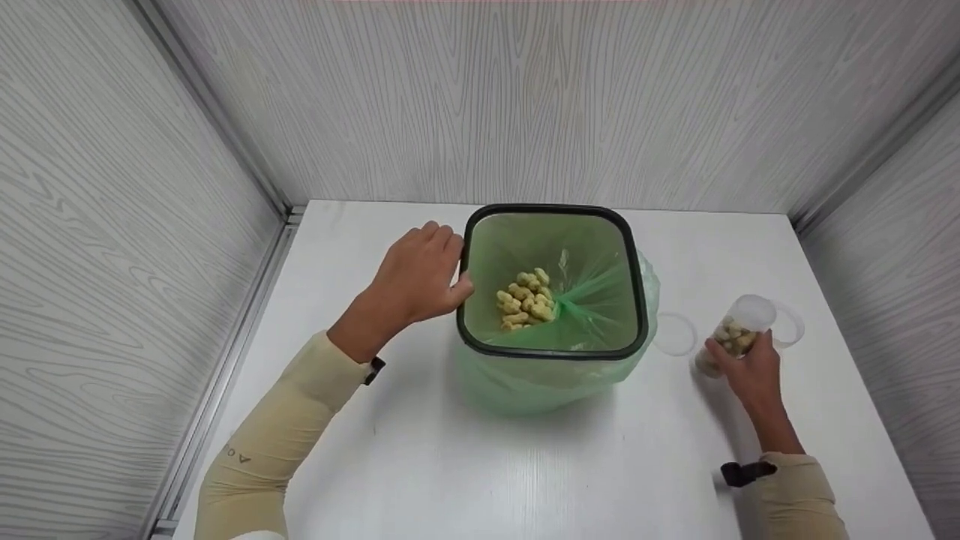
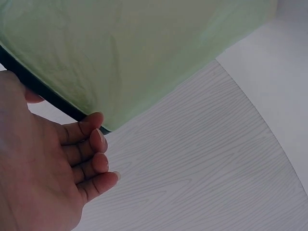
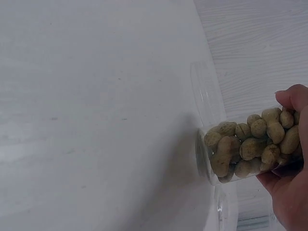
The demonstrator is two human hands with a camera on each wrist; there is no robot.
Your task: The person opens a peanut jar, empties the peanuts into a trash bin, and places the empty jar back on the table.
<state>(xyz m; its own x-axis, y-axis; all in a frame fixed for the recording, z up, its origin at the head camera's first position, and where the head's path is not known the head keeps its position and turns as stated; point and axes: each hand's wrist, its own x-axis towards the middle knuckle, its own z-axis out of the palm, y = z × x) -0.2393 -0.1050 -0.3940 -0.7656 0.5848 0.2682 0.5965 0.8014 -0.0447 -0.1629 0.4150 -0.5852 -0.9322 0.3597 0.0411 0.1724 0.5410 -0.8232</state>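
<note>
A bin (image 1: 553, 355) with a black square rim and a green plastic bag (image 1: 525, 390) stands mid-table. Unshelled peanuts (image 1: 529, 300) lie in a heap inside it, beside gathered folds of the bag. My left hand (image 1: 424, 274) holds the bin's rim at its left side, thumb over the edge. In the left wrist view, the fingers of that hand (image 2: 53, 154) curl at the dark rim (image 2: 53, 96). On the right, my right hand (image 1: 754, 375) grips a clear jar (image 1: 750, 311) with peanuts (image 3: 250, 147) in it. The jar's base is close to the tabletop.
Two clear round rings or lids lie near the jar: one ring (image 1: 676, 334) to its left, another ring (image 1: 789, 326) to its right. Grey wood-grain panels (image 1: 487, 97) wall the white table (image 1: 525, 480) at the back and both sides.
</note>
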